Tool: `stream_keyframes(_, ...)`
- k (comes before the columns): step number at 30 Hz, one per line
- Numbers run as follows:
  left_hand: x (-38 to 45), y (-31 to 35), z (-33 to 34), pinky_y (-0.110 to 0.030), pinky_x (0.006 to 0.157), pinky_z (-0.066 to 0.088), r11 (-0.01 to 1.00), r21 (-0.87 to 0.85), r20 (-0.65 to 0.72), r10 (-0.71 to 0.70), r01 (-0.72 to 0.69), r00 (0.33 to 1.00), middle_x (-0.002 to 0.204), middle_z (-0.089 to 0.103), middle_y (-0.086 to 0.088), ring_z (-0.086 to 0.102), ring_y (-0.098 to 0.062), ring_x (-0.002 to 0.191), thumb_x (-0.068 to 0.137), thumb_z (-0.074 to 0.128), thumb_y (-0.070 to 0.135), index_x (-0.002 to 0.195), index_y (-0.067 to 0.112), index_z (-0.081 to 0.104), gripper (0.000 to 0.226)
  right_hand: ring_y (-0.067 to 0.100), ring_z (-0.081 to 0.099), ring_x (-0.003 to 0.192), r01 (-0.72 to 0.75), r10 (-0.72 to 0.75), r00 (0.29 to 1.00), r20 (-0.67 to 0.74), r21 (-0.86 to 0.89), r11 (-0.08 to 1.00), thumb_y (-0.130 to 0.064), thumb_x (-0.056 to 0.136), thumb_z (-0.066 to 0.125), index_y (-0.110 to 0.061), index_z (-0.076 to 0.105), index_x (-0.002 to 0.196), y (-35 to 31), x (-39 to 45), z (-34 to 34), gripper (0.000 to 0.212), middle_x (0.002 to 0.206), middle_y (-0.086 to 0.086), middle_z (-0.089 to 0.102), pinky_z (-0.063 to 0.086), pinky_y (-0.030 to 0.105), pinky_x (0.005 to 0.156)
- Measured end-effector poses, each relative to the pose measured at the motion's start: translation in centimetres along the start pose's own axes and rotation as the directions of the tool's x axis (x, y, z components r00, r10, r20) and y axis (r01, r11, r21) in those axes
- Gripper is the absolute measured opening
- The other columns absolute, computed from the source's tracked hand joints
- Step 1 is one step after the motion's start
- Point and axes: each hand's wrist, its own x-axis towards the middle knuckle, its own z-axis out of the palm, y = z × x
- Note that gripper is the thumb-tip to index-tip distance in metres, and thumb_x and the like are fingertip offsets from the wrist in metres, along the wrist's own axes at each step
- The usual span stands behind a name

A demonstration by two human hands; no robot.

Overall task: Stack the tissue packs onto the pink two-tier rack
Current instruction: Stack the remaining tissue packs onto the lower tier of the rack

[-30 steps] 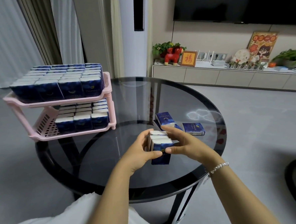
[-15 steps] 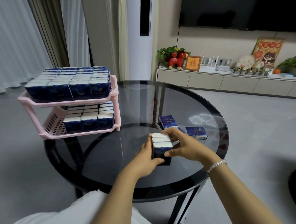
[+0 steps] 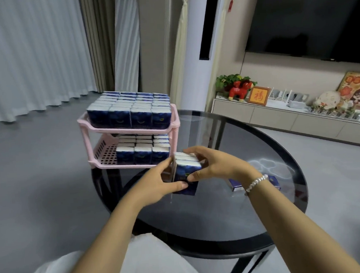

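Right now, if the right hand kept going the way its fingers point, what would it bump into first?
The right hand, gripping the bundle of tissue packs, points left toward the pink rack. It would probably meet the packs on the lower tier first, though depth is unclear.

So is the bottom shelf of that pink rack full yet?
Not full. The lower shelf shows bare pink grid at its left, beside the packs filling the rest; the top shelf looks packed.

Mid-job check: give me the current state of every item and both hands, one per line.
Upper tier: filled with upright packs.
Lower tier: part filled, left side bare.
Held bundle of packs: upright, gripped between both hands.
Left hand: grips bundle.
Right hand: grips bundle.
Loose pack: lying flat on glass table.
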Motion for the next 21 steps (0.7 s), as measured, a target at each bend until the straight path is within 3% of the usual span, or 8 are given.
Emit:
stream_keyframes(4, -1.2, -0.6, -3.5, -0.007, 0.084, 0.045, 0.999, 0.036, -0.027, 0.002, -0.001, 1.0, 0.113, 0.058, 0.026, 0.055, 0.012, 0.1, 0.077, 0.078, 0.027, 0.134, 0.042, 0.038, 0.072, 0.012, 0.055, 0.105, 0.014, -0.008, 0.999, 0.051, -0.117, 0.993, -0.035, 0.072, 0.078, -0.032, 0.037, 0.134, -3.2, 3.0, 1.2, 0.075, 0.124, -0.007, 0.051, 0.048, 0.026, 0.084)
stream_keyframes(9, -1.6, -2.0, -7.3, -0.024, 0.102, 0.044, 0.993, 0.119, -0.074, -0.008, 0.017, 0.997, 0.122, 0.059, 0.021, 0.056, 0.001, 0.11, 0.073, 0.08, 0.034, 0.143, 0.036, 0.037, 0.082, 0.005, 0.049, 0.107, 0.083, -0.064, 0.989, 0.131, -0.148, 0.986, -0.029, 0.072, 0.079, -0.028, 0.037, 0.137, -6.4, 6.5, 2.9, 0.077, 0.117, -0.015, 0.049, 0.039, 0.015, 0.084)
stream_keyframes(11, -1.6, -2.4, -8.6, -0.024, 0.1, 0.045, 0.99, 0.134, -0.105, -0.021, 0.035, 0.994, 0.118, 0.062, 0.02, 0.058, 0.0, 0.108, 0.072, 0.081, 0.032, 0.136, 0.034, 0.047, 0.072, 0.005, 0.049, 0.104, 0.098, -0.074, 0.988, 0.135, -0.178, 0.979, -0.03, 0.073, 0.078, -0.027, 0.039, 0.136, -7.2, 7.9, 3.4, 0.074, 0.113, -0.016, 0.05, 0.04, 0.014, 0.082)
stream_keyframes(13, -1.6, -3.2, -9.6, -0.03, 0.1, 0.047, 0.993, 0.101, -0.175, -0.042, 0.06, 0.984, 0.112, 0.065, 0.018, 0.06, -0.003, 0.105, 0.069, 0.083, 0.028, 0.12, 0.032, 0.059, 0.056, 0.007, 0.05, 0.108, 0.101, -0.078, 0.989, 0.122, -0.196, 0.975, -0.033, 0.073, 0.078, -0.026, 0.039, 0.135, -7.8, 9.4, 4.1, 0.074, 0.116, -0.014, 0.052, 0.042, 0.018, 0.09)
stream_keyframes(15, -1.6, -4.7, -10.3, -0.031, 0.099, 0.047, 0.995, 0.04, -0.27, -0.082, 0.097, 0.959, 0.113, 0.065, 0.016, 0.06, -0.008, 0.108, 0.066, 0.085, 0.03, 0.116, 0.031, 0.061, 0.055, 0.01, 0.052, 0.108, 0.121, -0.099, 0.989, 0.109, -0.22, 0.968, -0.035, 0.071, 0.079, -0.025, 0.043, 0.131, -8.2, 11.1, 5.0, 0.071, 0.117, -0.012, 0.055, 0.043, 0.023, 0.095)
stream_keyframes(18, -1.7, -6.6, -10.9, -0.033, 0.099, 0.046, 0.991, -0.006, -0.385, -0.129, 0.137, 0.914, 0.119, 0.059, 0.012, 0.057, -0.012, 0.112, 0.064, 0.086, 0.034, 0.127, 0.024, 0.055, 0.071, 0.002, 0.05, 0.101, 0.153, -0.135, 0.986, 0.101, -0.195, 0.969, -0.029, 0.073, 0.079, -0.023, 0.046, 0.129, -8.8, 13.0, 6.7, 0.065, 0.107, -0.019, 0.052, 0.04, 0.013, 0.087)
stream_keyframes(21, -1.6, -8.4, -11.7, -0.039, 0.095, 0.05, 0.977, -0.042, -0.5, -0.201, 0.208, 0.842, 0.118, 0.06, 0.003, 0.06, -0.018, 0.106, 0.061, 0.087, 0.036, 0.124, 0.018, 0.053, 0.074, 0.0, 0.047, 0.106, 0.179, -0.171, 0.983, 0.064, -0.141, 0.974, -0.026, 0.072, 0.079, -0.021, 0.044, 0.134, -8.9, 14.6, 8.5, 0.071, 0.115, -0.017, 0.05, 0.038, 0.004, 0.086)
